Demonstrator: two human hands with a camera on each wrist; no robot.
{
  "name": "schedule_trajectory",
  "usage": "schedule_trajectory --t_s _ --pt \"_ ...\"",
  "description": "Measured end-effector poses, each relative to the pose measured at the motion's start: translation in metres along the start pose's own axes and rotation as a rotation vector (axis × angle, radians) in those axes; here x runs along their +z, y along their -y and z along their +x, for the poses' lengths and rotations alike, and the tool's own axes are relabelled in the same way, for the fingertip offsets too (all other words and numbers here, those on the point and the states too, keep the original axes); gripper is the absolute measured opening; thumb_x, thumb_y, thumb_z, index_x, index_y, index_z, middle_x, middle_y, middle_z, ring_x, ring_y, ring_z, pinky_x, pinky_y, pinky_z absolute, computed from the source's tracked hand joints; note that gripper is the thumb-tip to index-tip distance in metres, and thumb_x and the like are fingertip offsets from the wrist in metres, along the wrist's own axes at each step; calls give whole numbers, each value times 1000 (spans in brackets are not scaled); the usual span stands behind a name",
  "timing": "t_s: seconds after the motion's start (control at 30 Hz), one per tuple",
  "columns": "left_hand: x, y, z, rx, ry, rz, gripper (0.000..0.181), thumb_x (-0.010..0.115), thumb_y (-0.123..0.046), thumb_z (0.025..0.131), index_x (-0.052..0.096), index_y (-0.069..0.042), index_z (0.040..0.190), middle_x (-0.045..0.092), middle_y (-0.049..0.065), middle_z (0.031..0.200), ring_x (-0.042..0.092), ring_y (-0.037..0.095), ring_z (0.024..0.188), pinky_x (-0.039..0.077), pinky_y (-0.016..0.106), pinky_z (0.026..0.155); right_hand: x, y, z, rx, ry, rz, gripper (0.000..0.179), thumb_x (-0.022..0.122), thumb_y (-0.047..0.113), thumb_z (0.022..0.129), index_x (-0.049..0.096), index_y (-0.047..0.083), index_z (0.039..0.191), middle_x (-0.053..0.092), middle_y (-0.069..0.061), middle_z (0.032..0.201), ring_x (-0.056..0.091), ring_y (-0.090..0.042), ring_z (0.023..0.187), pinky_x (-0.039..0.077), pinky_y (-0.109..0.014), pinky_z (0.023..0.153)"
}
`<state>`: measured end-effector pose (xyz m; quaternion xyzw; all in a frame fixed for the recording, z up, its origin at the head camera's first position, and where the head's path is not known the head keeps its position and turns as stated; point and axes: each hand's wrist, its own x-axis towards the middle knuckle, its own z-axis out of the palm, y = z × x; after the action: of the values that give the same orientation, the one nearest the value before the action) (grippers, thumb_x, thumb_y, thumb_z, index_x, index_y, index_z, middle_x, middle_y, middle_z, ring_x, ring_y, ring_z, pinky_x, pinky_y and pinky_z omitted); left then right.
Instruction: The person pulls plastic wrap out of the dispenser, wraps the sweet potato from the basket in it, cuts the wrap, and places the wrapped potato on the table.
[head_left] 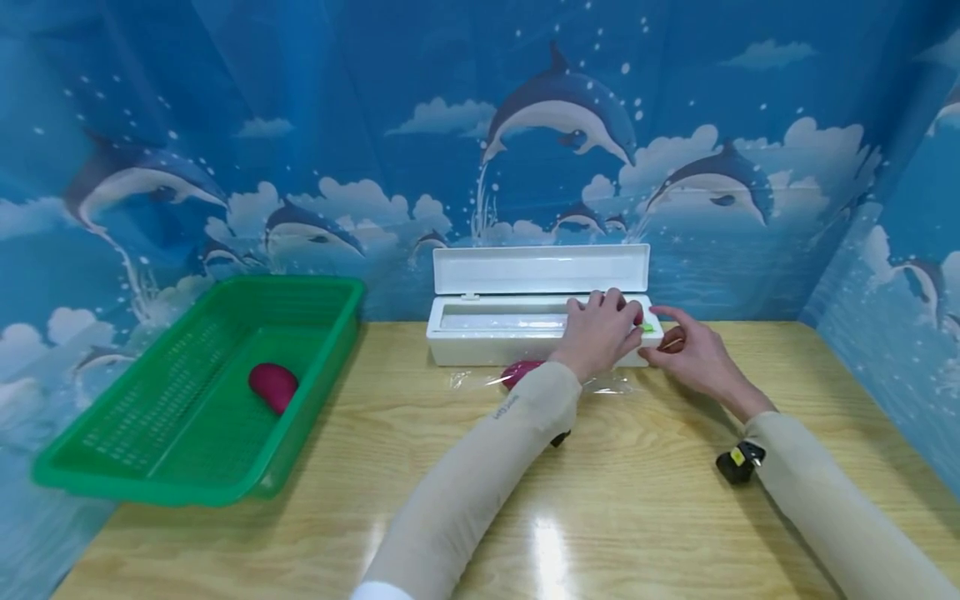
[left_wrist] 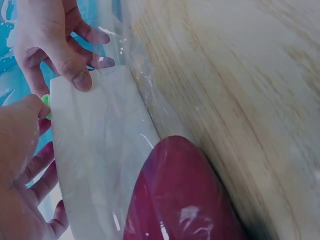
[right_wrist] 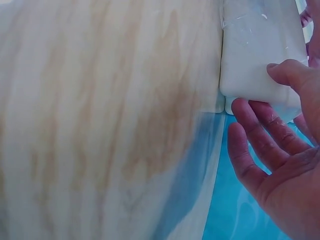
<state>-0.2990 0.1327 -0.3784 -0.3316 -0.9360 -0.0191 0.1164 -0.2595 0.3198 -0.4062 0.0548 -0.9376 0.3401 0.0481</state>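
Note:
A white cling film box point(head_left: 480, 346) stands at the back of the table with its lid point(head_left: 540, 271) raised and a film roll point(head_left: 502, 322) inside. My left hand point(head_left: 600, 333) arches over its right part, thumb and finger pinching a small green slider point(head_left: 648, 328). At the box's right end my right hand point(head_left: 693, 354) grips the corner, thumb on the front face point(right_wrist: 265, 55). Clear film point(head_left: 611, 384) hangs down the front onto the table. Under it lies a smooth magenta oblong, like a sweet potato point(left_wrist: 182, 195), partly hidden by the left arm in the head view.
A green plastic basket point(head_left: 273, 454) occupies the left side, with another magenta oblong point(head_left: 273, 387) inside. Behind the wooden table point(head_left: 637, 517) hangs a blue dolphin-print curtain point(head_left: 405, 125), close to the raised lid; more of it borders the right side.

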Motion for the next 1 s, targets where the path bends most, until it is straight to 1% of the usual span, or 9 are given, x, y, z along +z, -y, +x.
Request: schedule_trajectory --t_s 0.13,0.23,0.33,0.53,0.77,0.87,1.0 --pt "0 -2 1 2 -6 50 26 40 -48 108 55 -33 123 54 -8 122 50 13 107 45 39 90 -1 2 0 -3 -3 -18 73 74 25 94 37 7 155 70 -27 109 71 -38 97 59 -49 79" --pt "-1 -3 2 -4 -1 73 26 39 -48 108 55 -33 123 54 -8 121 50 13 106 45 39 90 -2 3 1 -1 3 -22 73 73 24 94 37 6 155 70 -27 110 71 -39 97 59 -51 80" --pt "-1 -3 1 -5 9 81 26 39 -47 109 55 -33 122 54 -8 121 50 13 106 45 38 89 -2 3 2 5 13 -21 74 73 24 94 36 6 155 70 -27 110 72 -37 96 59 -48 79" --pt "-6 -3 -1 -3 20 90 26 39 -46 109 55 -32 125 54 -7 126 51 13 110 44 38 90 -1 3 2 2 19 -14 73 73 23 94 37 5 154 71 -26 108 72 -34 93 57 -34 72" --pt "-8 -2 -2 3 22 104 28 39 -46 109 54 -31 126 54 -6 129 52 15 113 45 41 95 -1 4 2 -2 16 -2 72 73 20 94 36 4 154 70 -28 109 72 -35 94 57 -33 70" --pt "-7 -1 -3 7 14 115 28 38 -46 109 54 -30 127 55 -5 129 53 15 113 46 43 94 -1 3 2 -1 17 2 72 72 18 93 36 4 154 70 -29 109 72 -36 94 57 -31 69" --pt "-6 -1 -4 10 -11 125 28 39 -46 109 55 -30 126 56 -5 126 54 15 111 47 41 91 0 3 1 -3 19 4 72 72 18 93 36 4 154 70 -29 110 71 -36 94 56 -30 68"
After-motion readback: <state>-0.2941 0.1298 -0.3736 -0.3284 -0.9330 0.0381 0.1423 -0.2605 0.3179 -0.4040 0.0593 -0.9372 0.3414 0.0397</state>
